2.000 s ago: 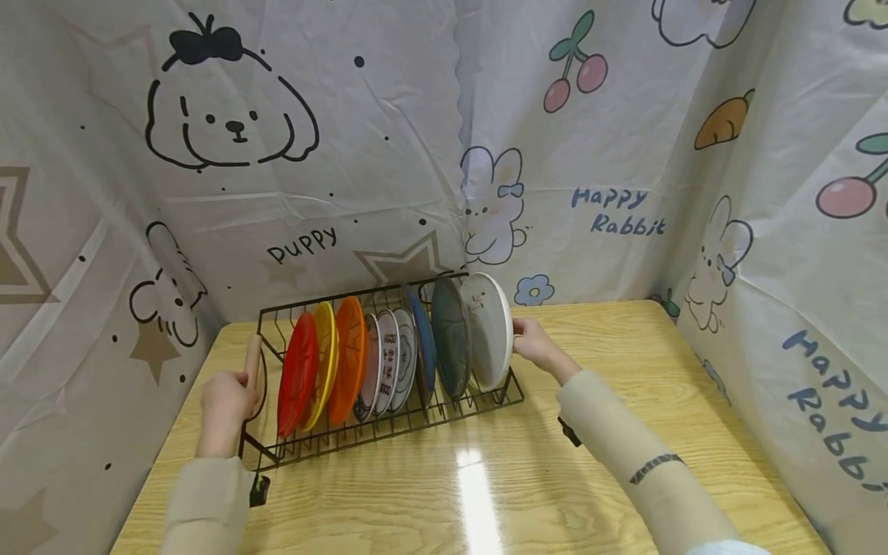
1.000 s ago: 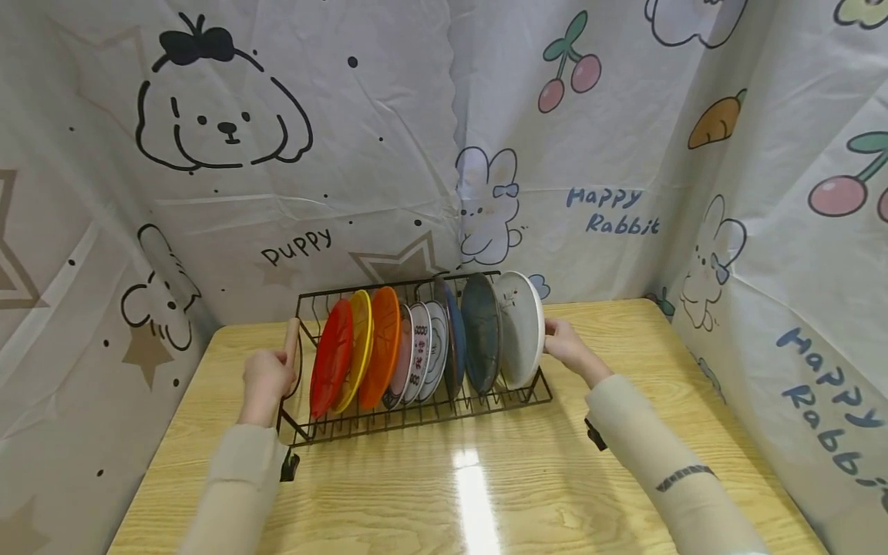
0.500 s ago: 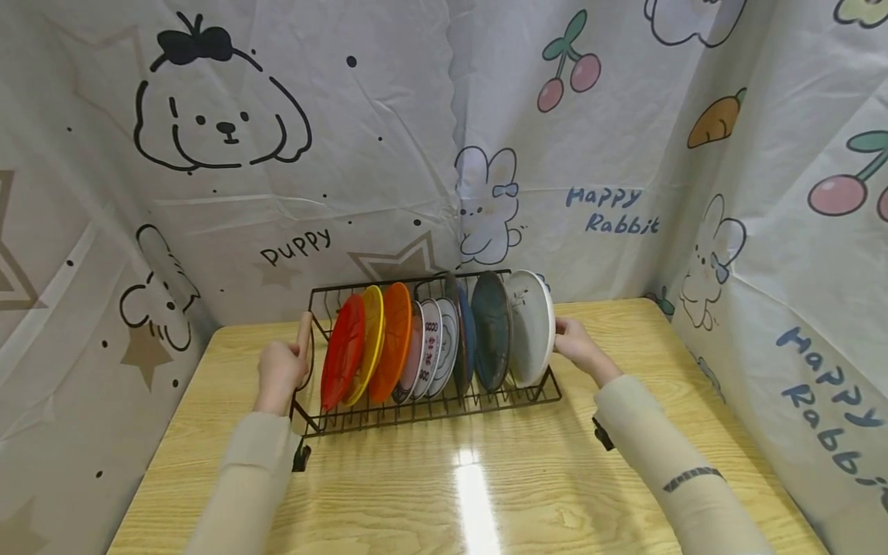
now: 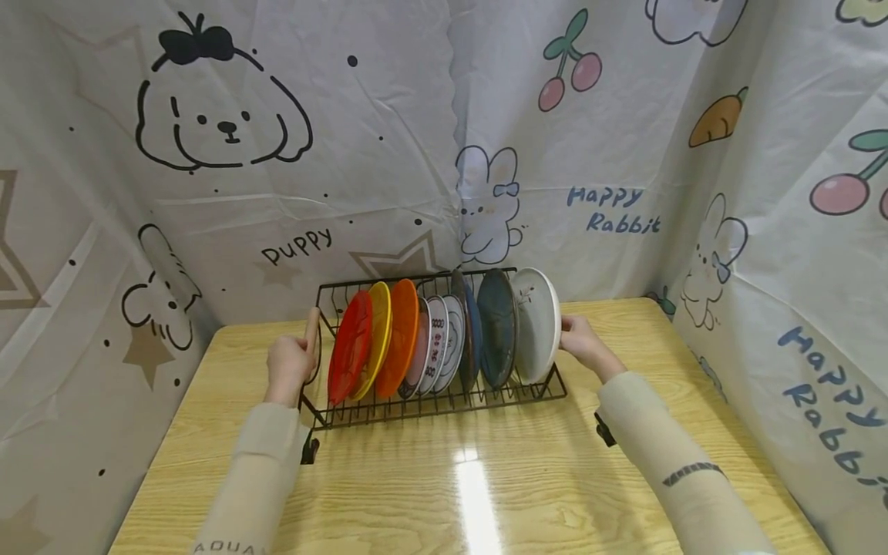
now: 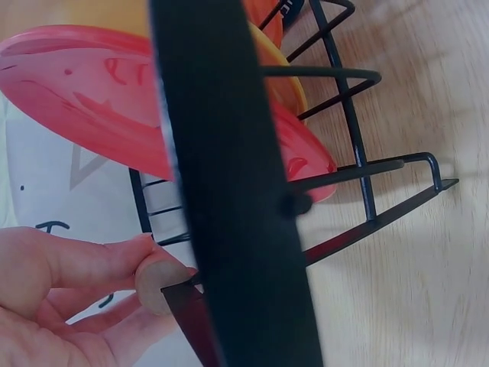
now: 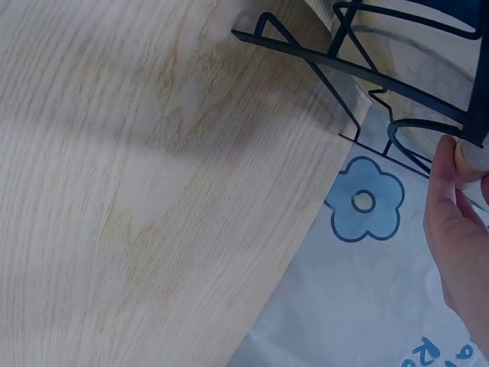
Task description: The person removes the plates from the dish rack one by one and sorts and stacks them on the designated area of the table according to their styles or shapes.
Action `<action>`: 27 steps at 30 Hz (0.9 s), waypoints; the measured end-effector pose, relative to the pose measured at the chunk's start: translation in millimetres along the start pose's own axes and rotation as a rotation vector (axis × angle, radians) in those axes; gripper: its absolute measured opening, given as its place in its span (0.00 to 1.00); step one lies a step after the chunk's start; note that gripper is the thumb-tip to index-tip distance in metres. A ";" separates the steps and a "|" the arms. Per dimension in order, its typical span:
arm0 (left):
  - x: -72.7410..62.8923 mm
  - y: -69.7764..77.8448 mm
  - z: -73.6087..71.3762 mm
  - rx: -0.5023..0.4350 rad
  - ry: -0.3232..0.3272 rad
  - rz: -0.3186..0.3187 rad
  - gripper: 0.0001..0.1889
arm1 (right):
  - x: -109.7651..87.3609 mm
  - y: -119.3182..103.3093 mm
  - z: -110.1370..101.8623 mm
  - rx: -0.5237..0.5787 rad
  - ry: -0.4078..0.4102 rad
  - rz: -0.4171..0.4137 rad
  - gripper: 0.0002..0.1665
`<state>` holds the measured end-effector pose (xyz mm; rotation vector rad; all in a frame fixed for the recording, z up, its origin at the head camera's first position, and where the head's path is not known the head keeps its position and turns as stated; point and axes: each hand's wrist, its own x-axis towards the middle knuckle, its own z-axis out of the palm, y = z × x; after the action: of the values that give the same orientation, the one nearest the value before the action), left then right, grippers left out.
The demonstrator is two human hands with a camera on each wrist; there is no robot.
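A black wire dish rack point(image 4: 437, 412) stands on the table, with a row of upright plates in it. My left hand point(image 4: 287, 362) grips the round wooden handle point(image 4: 311, 330) at its left end. In the right wrist view, my right hand point(image 6: 454, 222) holds the matching wooden handle point(image 6: 472, 159) at the other end, hidden behind the plate in the head view. From the left come a red plate point(image 4: 350, 347), a yellow plate point(image 4: 379, 331), an orange plate point(image 4: 400, 339), several small patterned plates point(image 4: 452, 339), a dark green plate point(image 4: 497, 327) and a large white plate point(image 4: 537, 327).
The light wood table point(image 4: 388, 493) extends in front of the rack and to both sides. A printed cloth point(image 4: 388, 154) hangs close behind the rack and at the left and right. A bright streak of light point(image 4: 475, 493) lies on the tabletop.
Both hands have moved right together with the rack and its plates, farther at first and only a little in the last half second. The hands' hold looks the same.
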<state>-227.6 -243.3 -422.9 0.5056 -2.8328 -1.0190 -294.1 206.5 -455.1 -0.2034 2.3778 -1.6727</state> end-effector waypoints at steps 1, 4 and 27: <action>0.2 1.0 0.0 0.008 -0.003 -0.003 0.16 | 0.2 -0.2 -0.3 0.004 0.002 0.000 0.24; 0.6 3.4 0.5 0.012 -0.012 -0.015 0.16 | 1.2 -0.3 -1.4 0.014 0.011 0.012 0.24; 6.9 4.8 6.9 -0.067 0.021 -0.007 0.16 | 11.1 2.2 -6.6 0.033 0.027 0.067 0.26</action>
<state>-236.7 -238.0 -425.4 0.5165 -2.7699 -1.0994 -306.5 210.5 -456.1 -0.0950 2.3477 -1.6927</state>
